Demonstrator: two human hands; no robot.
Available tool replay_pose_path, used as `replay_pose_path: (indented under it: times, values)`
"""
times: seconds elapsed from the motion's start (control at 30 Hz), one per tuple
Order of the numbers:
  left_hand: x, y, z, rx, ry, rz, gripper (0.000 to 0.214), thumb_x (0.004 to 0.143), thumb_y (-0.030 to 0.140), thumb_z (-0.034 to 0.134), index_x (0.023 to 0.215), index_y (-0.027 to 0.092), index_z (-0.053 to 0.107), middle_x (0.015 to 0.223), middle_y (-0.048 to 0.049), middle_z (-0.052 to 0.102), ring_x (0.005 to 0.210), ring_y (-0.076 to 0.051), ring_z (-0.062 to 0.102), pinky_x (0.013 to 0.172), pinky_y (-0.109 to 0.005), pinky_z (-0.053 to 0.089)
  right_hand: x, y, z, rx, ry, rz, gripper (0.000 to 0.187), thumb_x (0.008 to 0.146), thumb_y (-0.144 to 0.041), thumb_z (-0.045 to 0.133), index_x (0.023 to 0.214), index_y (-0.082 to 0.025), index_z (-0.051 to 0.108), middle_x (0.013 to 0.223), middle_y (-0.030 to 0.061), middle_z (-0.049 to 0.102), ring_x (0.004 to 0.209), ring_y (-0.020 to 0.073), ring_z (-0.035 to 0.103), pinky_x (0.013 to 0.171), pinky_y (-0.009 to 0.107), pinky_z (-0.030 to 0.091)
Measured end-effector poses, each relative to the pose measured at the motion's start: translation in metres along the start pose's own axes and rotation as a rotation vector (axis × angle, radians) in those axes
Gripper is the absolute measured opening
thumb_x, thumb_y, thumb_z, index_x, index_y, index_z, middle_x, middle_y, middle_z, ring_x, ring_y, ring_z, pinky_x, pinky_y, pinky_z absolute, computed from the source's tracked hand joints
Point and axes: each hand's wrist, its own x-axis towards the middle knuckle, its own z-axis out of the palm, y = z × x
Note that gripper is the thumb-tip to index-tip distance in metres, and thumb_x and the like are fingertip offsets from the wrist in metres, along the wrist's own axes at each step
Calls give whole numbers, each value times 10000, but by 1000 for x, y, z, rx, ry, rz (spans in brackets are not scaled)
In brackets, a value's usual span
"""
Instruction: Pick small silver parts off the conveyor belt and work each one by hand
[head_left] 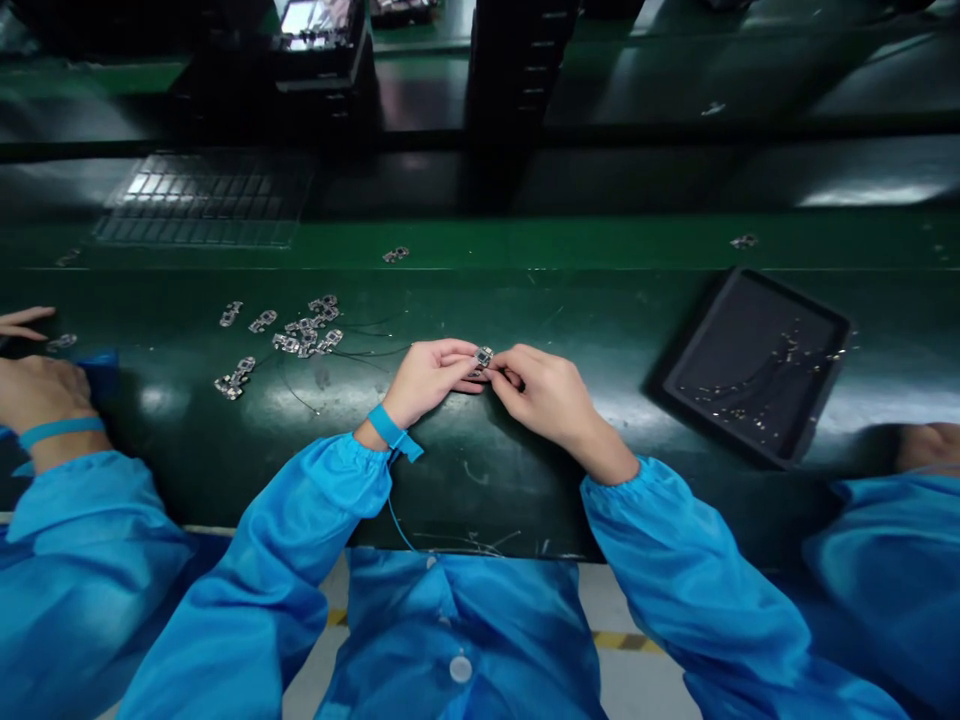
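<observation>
My left hand (431,380) and my right hand (544,395) meet over the dark green bench (480,470), both pinched on one small circuit board (482,357) held between the fingertips. A blue wrist strap (390,430) with a thin cord circles my left wrist. To the left of my hands lies a loose pile of several small circuit boards (304,330) with thin dark wires trailing from them.
A black tray (754,365) with small wired parts sits at the right. Another person's hands (34,385) and blue sleeve work at the far left; a second person's sleeve (892,530) shows at the right. Dark stacked trays (517,90) stand behind. Stray boards (395,254) lie farther back.
</observation>
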Motion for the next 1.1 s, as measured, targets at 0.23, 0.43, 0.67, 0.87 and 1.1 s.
replay_pose_path:
  times: [0.23,0.43,0.67,0.87,1.1]
  values:
    - [1,-4,1,17,29,38,239,819,258,796,961,105,680,886,-101,774,853,-223,778,755,-332,666,-1,-2,0,66,65,33,108,934,-219,556,935,-219,663,818,29,641,703,163,569,638,303,404]
    - [0,-2,2,19,19,23,197,824,210,768,963,98,683,879,-107,775,848,-233,783,743,-334,666,-1,0,3,81,92,35,78,901,-184,570,895,-218,639,780,19,617,682,160,558,624,298,393]
    - [-1,-2,3,45,3,21,189,830,208,766,965,100,690,871,-93,766,847,-227,782,728,-323,667,-1,2,5,62,70,58,56,906,-223,579,874,-223,624,775,17,634,686,161,565,620,299,373]
    - [0,-3,2,60,-6,35,173,822,197,750,958,102,701,870,-86,763,819,-204,774,722,-309,666,0,2,4,57,43,83,63,902,-232,578,874,-223,634,764,19,630,684,166,567,627,299,380]
    - [0,-3,1,76,-21,30,211,792,201,782,959,99,702,887,-101,773,798,-196,771,732,-305,659,0,1,3,57,19,85,45,879,-206,593,867,-220,633,777,21,638,690,167,566,626,300,367]
